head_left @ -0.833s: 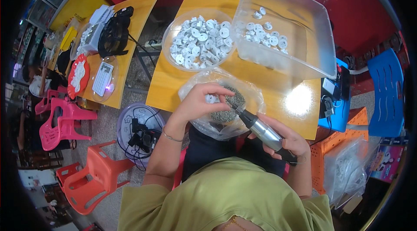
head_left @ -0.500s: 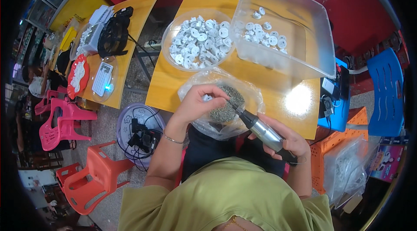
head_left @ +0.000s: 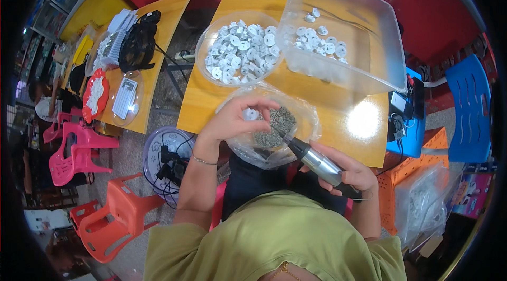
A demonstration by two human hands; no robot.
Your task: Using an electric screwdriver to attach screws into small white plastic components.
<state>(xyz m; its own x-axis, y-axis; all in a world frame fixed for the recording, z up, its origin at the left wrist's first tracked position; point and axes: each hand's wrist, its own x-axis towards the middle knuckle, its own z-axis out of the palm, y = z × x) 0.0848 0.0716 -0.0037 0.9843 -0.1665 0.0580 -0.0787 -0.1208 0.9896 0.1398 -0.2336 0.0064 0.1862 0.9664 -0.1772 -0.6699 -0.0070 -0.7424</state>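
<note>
In my right hand (head_left: 346,171) is a silver and black electric screwdriver (head_left: 323,165), its tip slanting up and left over a heap of small screws (head_left: 268,140). The screws lie in a clear plastic bag (head_left: 308,118) at the table's near edge. My left hand (head_left: 232,118) is over the bag's left side, closed round a small round white plastic part (head_left: 250,114). Its thumb and forefinger are close to the screwdriver tip; whether they pinch a screw is too small to tell.
A round clear tray (head_left: 202,72) heaped with white parts stands on the yellow table (head_left: 199,102). Right of it is a large translucent bin (head_left: 364,77) with more such parts. A purple basin (head_left: 149,150) holds cables at left. Orange crates (head_left: 388,196) stand at right.
My left hand has lifted slightly, its thumb and forefinger drawn away from the screwdriver tip, showing more of the white part. A blue light on the left table no longer shows.
</note>
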